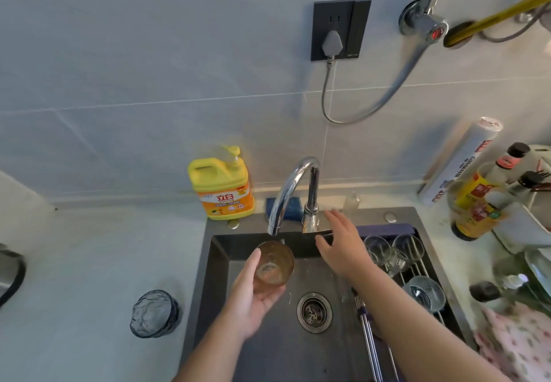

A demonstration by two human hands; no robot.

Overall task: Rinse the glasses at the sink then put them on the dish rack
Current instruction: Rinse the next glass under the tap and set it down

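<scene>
Rinsing step: left grip [253,295] clamped round amber glass [275,263] beneath faucet spout [272,228] over sink [220,277]; right grip [343,244], fingers apart, at faucet lever [323,234], which likely needs working next, before transfer to dish rack [420,268].

Soft, cool, even light is cast; glare is caught on the faucet [283,193]. Far from the faucet, tile lines [179,101] are bent and edges are smeared.

Pale countertop [98,262], dark sink [205,262] sunk mid-span. Left of sink: blue-grey textured glass [155,313] (which way up, unclear). Back edge: yellow detergent bottle [222,186]. Right end: oil bottle [474,205], paper roll [459,163] leaning on wall, floral cloth [518,343] near front edge.
</scene>
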